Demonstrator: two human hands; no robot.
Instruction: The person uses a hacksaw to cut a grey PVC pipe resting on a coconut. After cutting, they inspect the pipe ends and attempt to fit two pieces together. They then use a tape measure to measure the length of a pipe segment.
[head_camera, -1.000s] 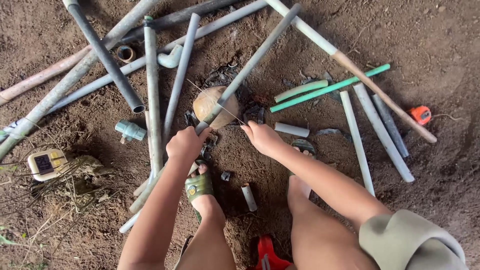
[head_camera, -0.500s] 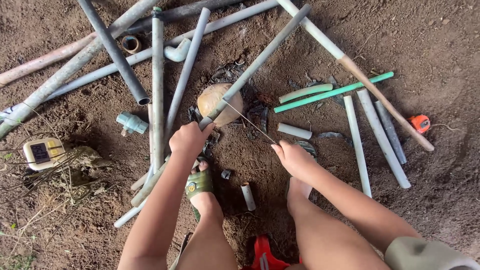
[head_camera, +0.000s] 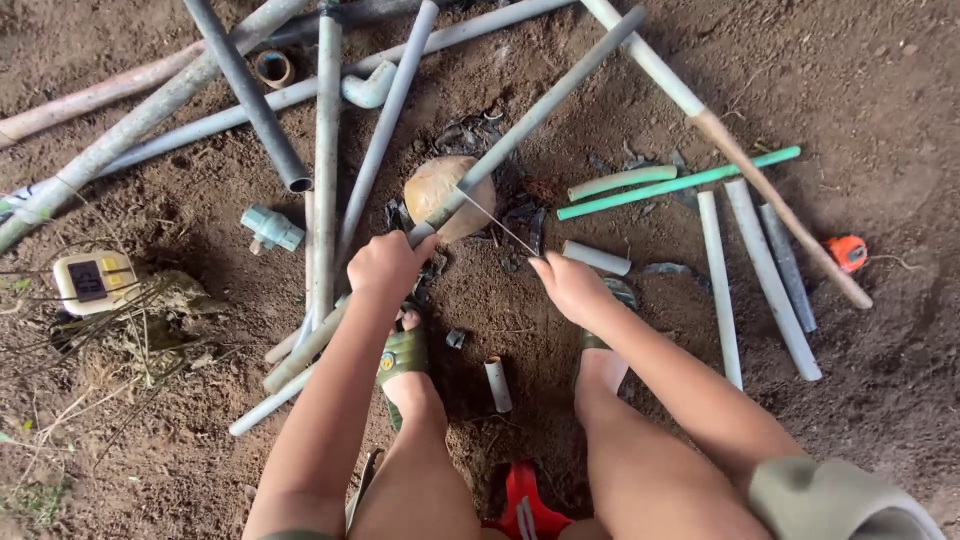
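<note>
Pipe (head_camera: 540, 108) rests across the round stone (head_camera: 440, 190) — your left hand (head_camera: 388, 265) clamps its near end, right hand (head_camera: 570, 287) grips the thin blade (head_camera: 497, 222). Loosen the left and it could roll, binding the blade.

Orange tape measure (head_camera: 848, 251), green pipe (head_camera: 680, 184)

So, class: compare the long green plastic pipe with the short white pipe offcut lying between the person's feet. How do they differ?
The long green plastic pipe is far longer than the short white pipe offcut. The green pipe lies nearly level across the picture, right of the right hand; the white offcut points almost straight up the picture. They differ in colour. Both lie loose on bare soil.
</note>
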